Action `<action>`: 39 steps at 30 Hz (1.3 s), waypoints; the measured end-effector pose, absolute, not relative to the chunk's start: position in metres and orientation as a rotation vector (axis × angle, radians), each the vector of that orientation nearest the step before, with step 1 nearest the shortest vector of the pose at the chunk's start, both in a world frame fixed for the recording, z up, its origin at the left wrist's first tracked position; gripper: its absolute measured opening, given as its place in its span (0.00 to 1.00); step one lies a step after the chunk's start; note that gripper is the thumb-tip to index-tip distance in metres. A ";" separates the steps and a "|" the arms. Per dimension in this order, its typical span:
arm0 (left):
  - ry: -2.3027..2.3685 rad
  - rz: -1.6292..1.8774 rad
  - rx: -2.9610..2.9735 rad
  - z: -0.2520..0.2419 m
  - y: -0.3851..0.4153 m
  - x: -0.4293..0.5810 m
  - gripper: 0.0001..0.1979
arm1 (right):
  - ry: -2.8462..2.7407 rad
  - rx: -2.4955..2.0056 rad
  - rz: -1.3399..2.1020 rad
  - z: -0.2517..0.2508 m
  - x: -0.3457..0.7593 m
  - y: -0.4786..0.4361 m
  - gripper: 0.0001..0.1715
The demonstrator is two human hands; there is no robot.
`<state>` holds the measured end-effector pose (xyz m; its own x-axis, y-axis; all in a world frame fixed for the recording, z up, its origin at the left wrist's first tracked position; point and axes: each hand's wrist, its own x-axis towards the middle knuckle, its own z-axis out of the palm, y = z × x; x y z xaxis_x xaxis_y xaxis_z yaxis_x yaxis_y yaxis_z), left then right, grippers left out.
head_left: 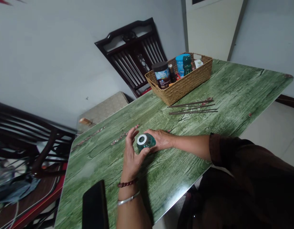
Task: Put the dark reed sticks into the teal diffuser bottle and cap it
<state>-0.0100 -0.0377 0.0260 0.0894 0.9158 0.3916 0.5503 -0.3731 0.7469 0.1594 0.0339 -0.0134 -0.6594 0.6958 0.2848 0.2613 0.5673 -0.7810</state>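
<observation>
A small teal, see-through container with a pale ring around a dark round opening is tilted toward me just above the table. My right hand is closed around its far right side, most of the fingers hidden behind it. On the near left, my left hand curves around the container with its fingers spread and raised. Its thumb lies along the container's lower edge, while a gap shows between the other fingers and the container. A beaded bracelet and a silver bangle are on the left wrist.
The green marbled table bears a black phone-like slab at the near left. Several thin dark sticks lie beyond my hands. Behind them stands a wicker basket with a brown jar and a green bottle. Dark chairs surround the table.
</observation>
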 end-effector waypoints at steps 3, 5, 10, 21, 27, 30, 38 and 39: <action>1.678 1.281 2.020 0.023 -0.035 -0.011 0.40 | -2.220 -0.779 0.945 -0.015 0.159 0.035 0.43; 1.580 1.242 2.009 0.023 -0.035 -0.012 0.33 | -2.225 -0.819 0.927 -0.016 0.158 0.034 0.42; 1.395 1.207 1.981 0.023 -0.034 -0.015 0.37 | -2.223 -0.778 0.959 -0.016 0.158 0.035 0.44; 1.439 1.199 2.071 0.027 -0.036 -0.010 0.34 | -2.227 -0.786 0.942 -0.016 0.158 0.035 0.43; 1.797 1.254 2.186 0.022 -0.028 -0.004 0.29 | -2.225 -0.836 0.907 -0.019 0.156 0.036 0.41; 1.763 1.272 2.156 0.022 -0.028 -0.007 0.28 | -2.224 -0.798 0.928 -0.020 0.155 0.037 0.41; 1.703 1.315 1.954 0.018 -0.020 -0.012 0.23 | -2.149 -0.820 0.958 -0.024 0.148 0.040 0.43; 1.696 1.321 1.929 0.018 -0.019 -0.011 0.22 | -2.133 -0.821 0.962 -0.025 0.148 0.041 0.44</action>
